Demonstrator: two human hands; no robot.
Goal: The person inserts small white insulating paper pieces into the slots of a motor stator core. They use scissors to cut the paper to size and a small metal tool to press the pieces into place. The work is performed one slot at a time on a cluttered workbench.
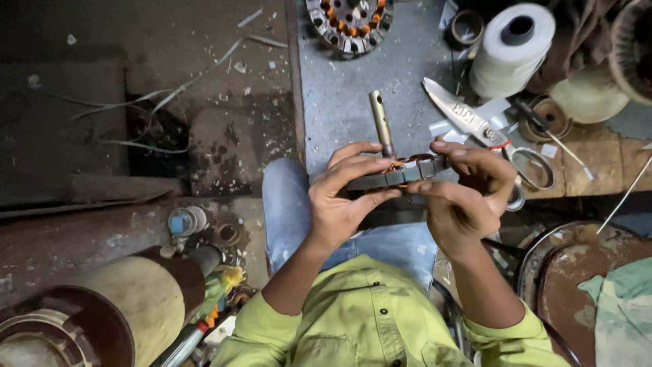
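Between both palms, over my knee, I'm gripping a motor stator (401, 171) edge-on w/ shaft (381, 122) sticking up: left hand (343, 200) and right hand (468, 194) are both clamping its rim. Copper windings are showing, looking partly done. Scissors (506, 146), thread spool (513, 47) are lying beyond.

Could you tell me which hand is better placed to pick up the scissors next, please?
The right hand, probably. The scissors lie just beyond its fingers on the right, while the left hand grips the stator's far side, away from them.
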